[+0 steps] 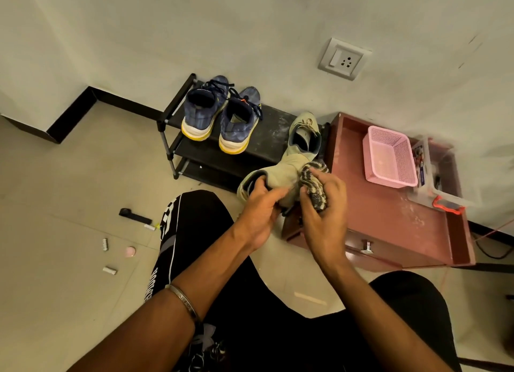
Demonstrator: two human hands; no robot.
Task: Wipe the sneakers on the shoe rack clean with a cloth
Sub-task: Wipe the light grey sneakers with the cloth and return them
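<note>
My left hand (260, 204) grips a beige sneaker (279, 177) by its opening, holding it in the air in front of the black shoe rack (267, 133). My right hand (324, 204) holds a grey striped cloth (314, 182) bunched against the side of that sneaker. The second beige sneaker (304, 133) stands on the right end of the rack's top shelf. Two blue sneakers, one on the left (203, 108) and one on the right (240, 121), with white and yellow soles stand on the left part of that shelf, heels toward me.
A reddish low cabinet (389, 218) stands right of the rack, carrying a pink basket (389, 156) and a clear plastic box (442, 174). Small items, batteries (105, 244) and a black tool (135, 215), lie on the floor tiles at left. My knees in black trousers (194, 232) are below.
</note>
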